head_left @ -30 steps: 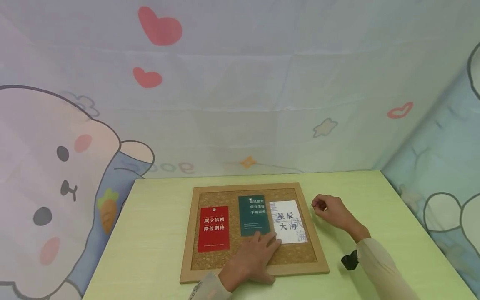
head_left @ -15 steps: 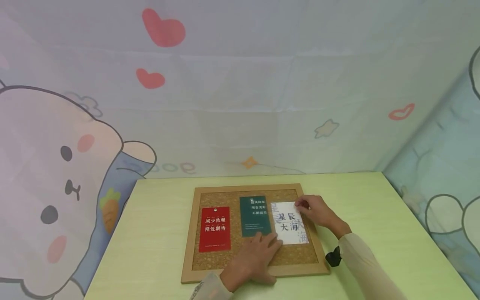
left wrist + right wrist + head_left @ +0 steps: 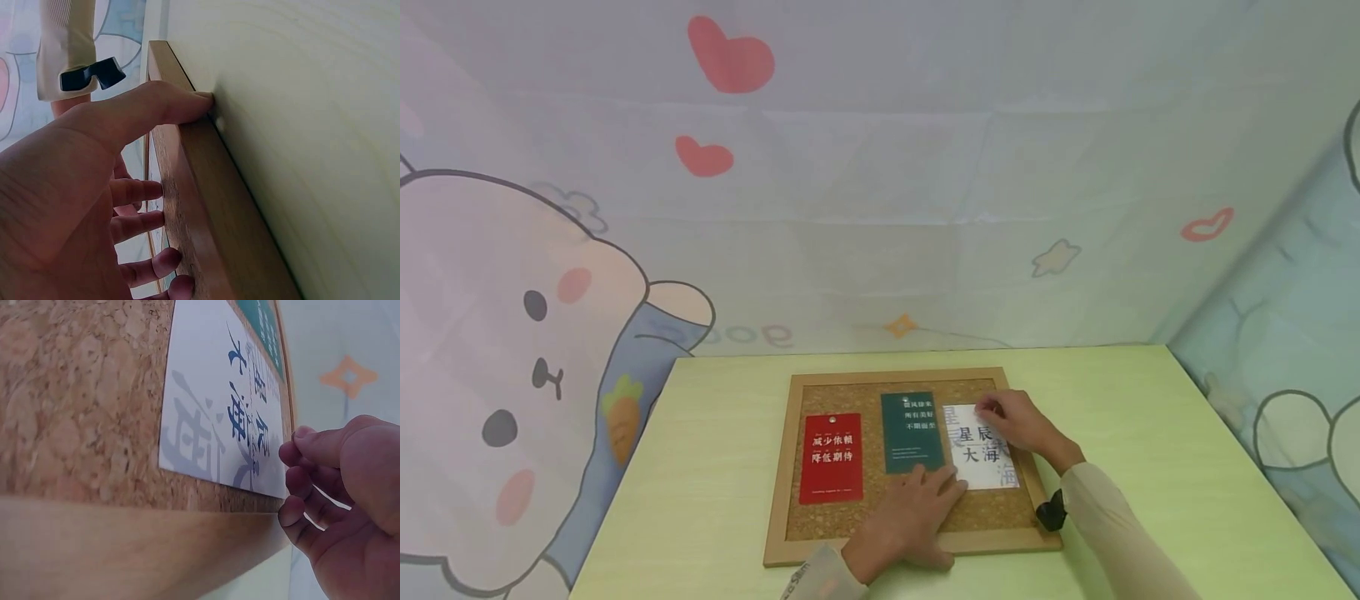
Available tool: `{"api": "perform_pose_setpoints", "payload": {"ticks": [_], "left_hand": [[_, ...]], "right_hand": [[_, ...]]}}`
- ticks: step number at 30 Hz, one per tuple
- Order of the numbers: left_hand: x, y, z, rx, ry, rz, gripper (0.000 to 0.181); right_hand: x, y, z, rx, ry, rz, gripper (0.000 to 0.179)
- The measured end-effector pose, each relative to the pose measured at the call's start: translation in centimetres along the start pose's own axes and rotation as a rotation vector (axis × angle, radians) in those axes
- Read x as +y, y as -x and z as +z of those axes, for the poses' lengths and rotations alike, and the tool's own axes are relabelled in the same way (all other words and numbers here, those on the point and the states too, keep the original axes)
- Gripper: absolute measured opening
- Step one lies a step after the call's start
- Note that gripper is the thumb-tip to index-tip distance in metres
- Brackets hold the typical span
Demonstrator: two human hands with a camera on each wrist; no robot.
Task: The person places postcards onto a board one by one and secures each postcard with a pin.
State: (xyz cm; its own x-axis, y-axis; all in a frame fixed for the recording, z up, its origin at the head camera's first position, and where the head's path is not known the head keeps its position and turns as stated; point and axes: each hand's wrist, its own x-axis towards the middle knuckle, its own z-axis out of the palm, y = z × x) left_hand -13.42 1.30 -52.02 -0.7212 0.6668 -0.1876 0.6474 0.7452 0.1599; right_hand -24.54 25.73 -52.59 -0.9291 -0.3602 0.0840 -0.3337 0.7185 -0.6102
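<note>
A cork board (image 3: 988, 514) in a wooden frame lies on the table. On it are a red card (image 3: 831, 479), a green card (image 3: 913, 442) and a white card (image 3: 985, 473) with dark blue lettering. My left hand (image 3: 913, 517) presses the board, its fingertips by the lower edges of the green and white cards. In the left wrist view its thumb (image 3: 150, 103) rests across the frame's near edge. At the white card's top edge, my right hand (image 3: 1018, 419) pinches a tiny thumbtack (image 3: 293, 434), mostly hidden between thumb and index finger.
The pale yellow-green table (image 3: 715, 467) extends around the board on all sides. Behind it hangs a backdrop (image 3: 880, 208) with cartoon drawings. A black wrist device (image 3: 1051, 511) sits on the right sleeve, over the frame's right side.
My right hand has come left from beside the board to the top edge of the white card. The left hand has stayed in place, and so have the cards.
</note>
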Motion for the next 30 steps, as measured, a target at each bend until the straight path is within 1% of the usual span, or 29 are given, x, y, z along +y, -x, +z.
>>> {"api": "perform_pose_setpoints", "payload": {"ticks": [7, 12, 19, 24, 30], "left_hand": [[0.1, 0.1, -0.1, 0.006, -0.011, 0.000, 0.095], [0.2, 0.1, -0.1, 0.013, -0.022, -0.004, 0.095], [0.1, 0.1, -0.1, 0.015, -0.020, -0.001, 0.095], [0.1, 0.0, 0.0, 0.024, -0.029, 0.003, 0.095], [0.1, 0.0, 0.0, 0.030, -0.016, 0.002, 0.094]], "right_hand": [[0.3, -0.6, 0.4, -0.011, 0.040, 0.025, 0.007], [0.5, -1.1, 0.7, -0.014, 0.045, 0.034, 0.005], [0.6, -1.7, 0.5, -0.031, 0.066, 0.013, 0.006], [0.3, -2.4, -0.2, -0.084, 0.042, 0.030, 0.007], [-0.2, -3.5, -1.1, -0.190, 0.019, 0.081, 0.011]]}}
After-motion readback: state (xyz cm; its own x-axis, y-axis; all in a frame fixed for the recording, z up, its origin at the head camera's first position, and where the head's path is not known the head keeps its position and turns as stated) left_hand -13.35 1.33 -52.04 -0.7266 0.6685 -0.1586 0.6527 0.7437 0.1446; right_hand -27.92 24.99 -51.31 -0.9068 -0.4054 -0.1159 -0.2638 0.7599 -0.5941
